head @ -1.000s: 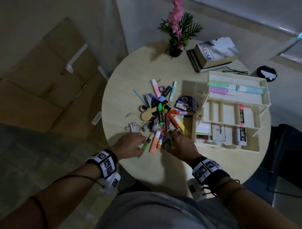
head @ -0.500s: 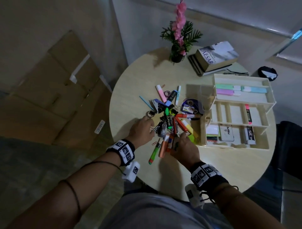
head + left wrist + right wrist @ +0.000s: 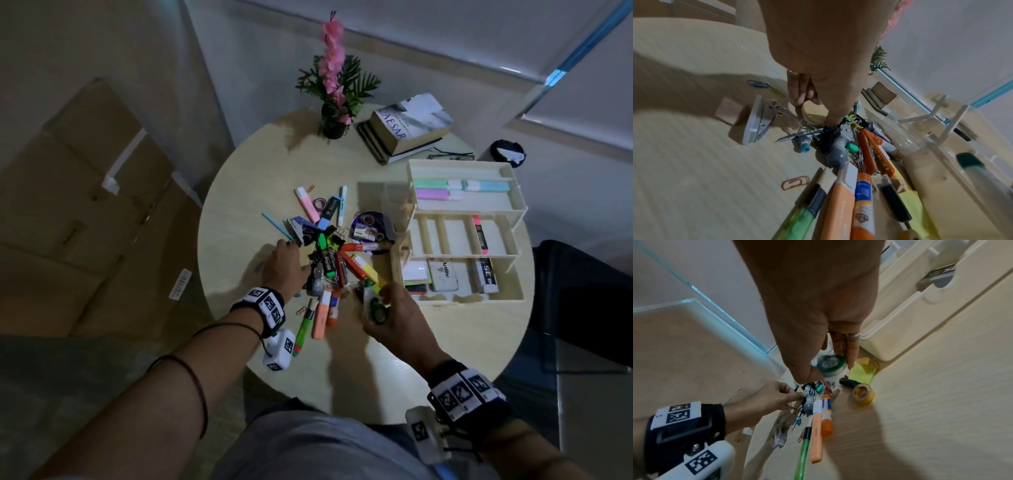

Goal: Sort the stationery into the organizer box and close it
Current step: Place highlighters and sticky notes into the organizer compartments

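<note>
The right hand grips a small white dispenser with a green tape wheel above the round pale wooden table, near the open cream plastic organizer box. It looks light, rigid and smooth (best pinched across its flat sides). The left hand pinches a pale round disc at the edge of the stationery pile.
</note>
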`<state>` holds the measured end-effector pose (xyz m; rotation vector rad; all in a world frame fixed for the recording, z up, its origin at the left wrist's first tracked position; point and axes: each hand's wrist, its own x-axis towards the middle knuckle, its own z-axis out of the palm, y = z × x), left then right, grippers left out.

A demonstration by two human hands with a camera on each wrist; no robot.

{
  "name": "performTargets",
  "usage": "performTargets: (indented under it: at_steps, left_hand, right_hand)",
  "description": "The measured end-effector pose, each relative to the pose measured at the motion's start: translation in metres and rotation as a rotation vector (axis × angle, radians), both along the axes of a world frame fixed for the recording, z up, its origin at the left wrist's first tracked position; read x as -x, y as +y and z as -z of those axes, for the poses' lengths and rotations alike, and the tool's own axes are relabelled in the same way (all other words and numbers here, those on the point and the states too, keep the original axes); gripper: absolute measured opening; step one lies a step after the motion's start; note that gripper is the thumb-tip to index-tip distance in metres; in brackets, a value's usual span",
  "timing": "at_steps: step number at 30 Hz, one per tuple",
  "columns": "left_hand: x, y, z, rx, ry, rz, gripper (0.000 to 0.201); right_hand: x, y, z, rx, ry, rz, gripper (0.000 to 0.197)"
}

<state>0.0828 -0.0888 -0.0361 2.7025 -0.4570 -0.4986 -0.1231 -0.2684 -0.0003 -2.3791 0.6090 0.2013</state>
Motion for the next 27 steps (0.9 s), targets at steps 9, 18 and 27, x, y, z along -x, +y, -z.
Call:
performTargets:
  at_steps: [9,18,27]
  left_hand:
    - [-0.001,0.002,-0.011,0.088,0.087,-0.070,0.045]
    - [0.028,-0.025,-0.043,0.470,0.323,-0.092,0.009]
    - [0.096,-0.116,-0.047,0.616,0.709,-0.031,0.007]
  right_hand:
    - [0.026,-0.045,-0.004,-0.042,-0.157,0.039,0.045]
    - [0.042,-0.146,0.000,-0.042,-0.162,0.253,0.028]
    - [0.044,-0.207,0.018,-0.154,-0.107,0.353,0.026]
